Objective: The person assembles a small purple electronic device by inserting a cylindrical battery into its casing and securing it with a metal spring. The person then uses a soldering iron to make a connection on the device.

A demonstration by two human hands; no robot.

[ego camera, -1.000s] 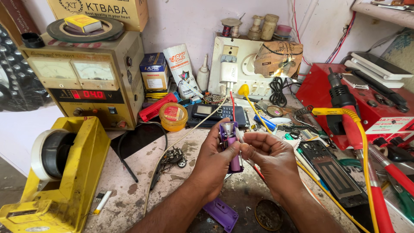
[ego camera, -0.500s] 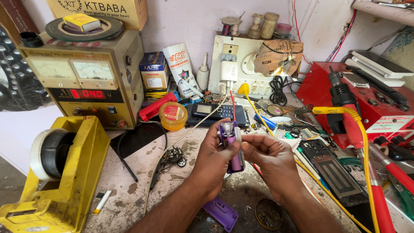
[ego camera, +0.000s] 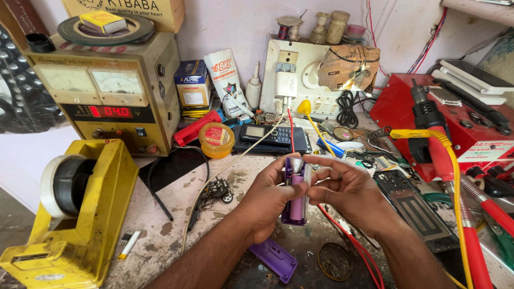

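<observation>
Slightly turned since before, the purple battery holder (ego camera: 296,190) stands upright above the workbench (ego camera: 160,235). Left hand (ego camera: 267,197) grips its side with closed fingers; right hand (ego camera: 348,190) pinches its top. Purple cover (ego camera: 273,259) lies below.

Electronics repair workshop: power supply (ego camera: 115,96), cluttered workbench (ego camera: 160,235).

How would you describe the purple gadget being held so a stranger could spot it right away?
Start at the big yellow tape dispenser on the workbench's left edge, then look right to mid-bench, where both hands meet. Between the left hand and right hand stands an upright purple device, opened, a pink cylindrical cell inside; unlike the flat purple cover below, it's held.
</observation>
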